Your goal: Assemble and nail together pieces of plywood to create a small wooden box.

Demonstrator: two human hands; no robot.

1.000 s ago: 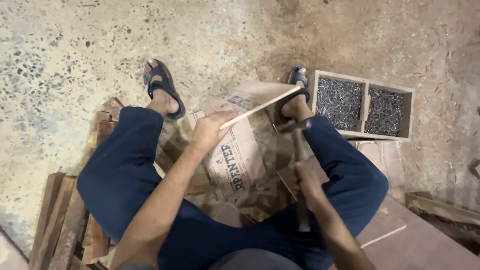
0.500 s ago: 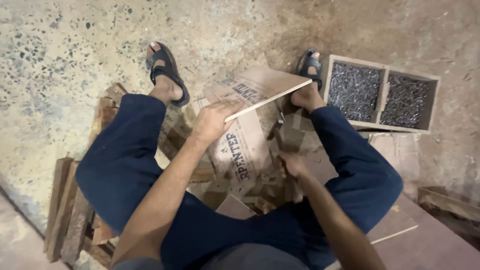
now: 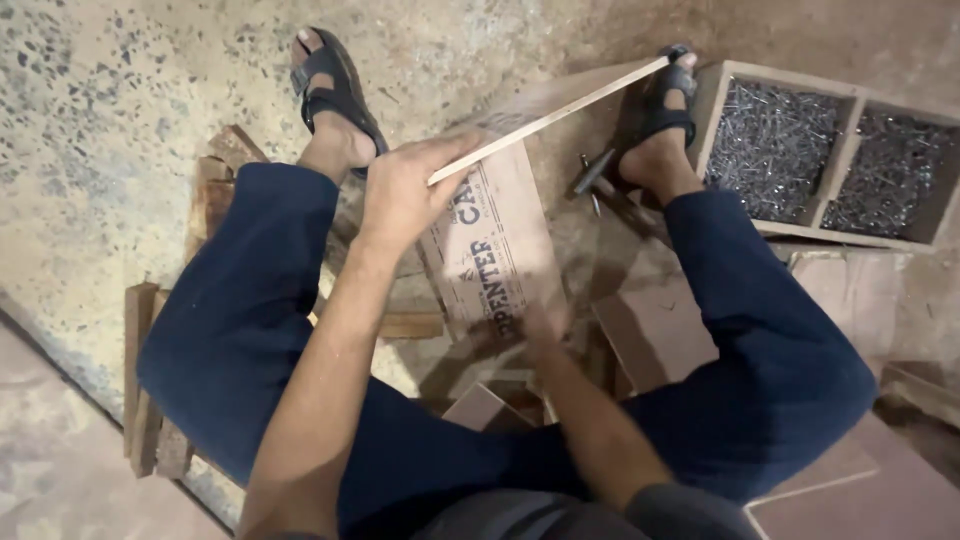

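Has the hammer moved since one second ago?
Yes. The hammer has left the right hand and now lies on the floor beside the right foot, near the nail box.

Floor: bare concrete, speckled grey at left, browner and dusty toward upper right.
Lower left: smoother strip of floor, set off by a dark edge.
Light: dim, warm; soft shadows.
Right side: flat brown boards lying on the floor.
Walls, windows: out of view.
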